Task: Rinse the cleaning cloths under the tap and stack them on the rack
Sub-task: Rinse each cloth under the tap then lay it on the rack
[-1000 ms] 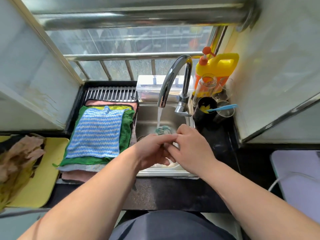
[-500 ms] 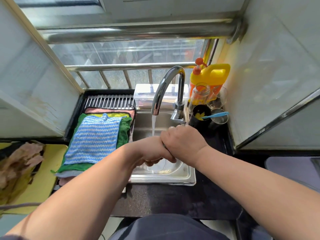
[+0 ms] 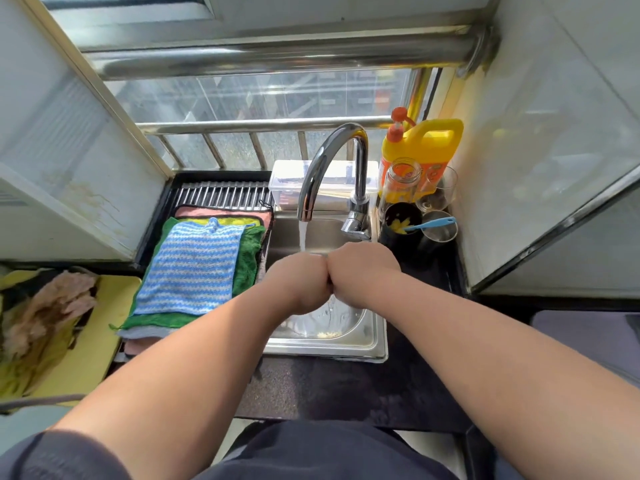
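Over the steel sink (image 3: 325, 348), my left hand (image 3: 298, 282) and my right hand (image 3: 360, 268) are both curled into fists, knuckles pressed together. The cloth they grip is hidden under them. Water (image 3: 303, 235) runs from the chrome tap (image 3: 332, 150) onto the back of my left hand. Left of the sink, the ribbed rack (image 3: 221, 194) carries a flat stack of cloths: a blue-and-white striped cloth (image 3: 190, 268) lies on top of a green cloth (image 3: 247, 261), with a pink cloth (image 3: 221, 212) lower down.
A yellow board (image 3: 90, 341) at far left holds a crumpled pile of cloths (image 3: 45, 306). Behind the tap sits a clear plastic box (image 3: 287, 178). Right of the sink crowd a yellow detergent bottle (image 3: 429, 147), a glass jar (image 3: 401, 181) and cups (image 3: 436, 230).
A teal cloth showed between my hands a second ago; my hands have since closed tight side by side over it under the stream, and the view has tilted up.
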